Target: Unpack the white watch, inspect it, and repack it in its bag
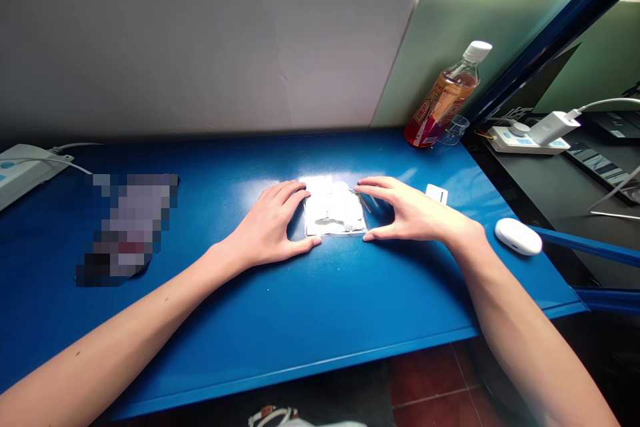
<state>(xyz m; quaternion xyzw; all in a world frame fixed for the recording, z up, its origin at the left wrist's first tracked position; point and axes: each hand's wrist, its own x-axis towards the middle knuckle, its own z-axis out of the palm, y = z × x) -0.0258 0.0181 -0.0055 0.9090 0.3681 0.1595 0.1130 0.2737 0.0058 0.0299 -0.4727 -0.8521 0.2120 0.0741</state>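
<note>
Taking the clear packet (335,215) as dial centre and the wall panel (210,47) as 12 o'clock, we find, left to right: a white power strip (35,173) between 9 and 10; at 9, a flat slab (137,213) obscured by pixelation. Nearer at 9, our left hand (275,221) is spread wide, thumb and fingertips at the packet's left side. The packet lies flat on the blue tabletop (320,307), its white contents washed out by glare. At 3, our right hand (393,210) is likewise wide, fingertips at the right side. Beyond it we see a labelled drink bottle (443,103), white-capped, between 1 and 2, and a white oval case (519,236) just past 3.
</note>
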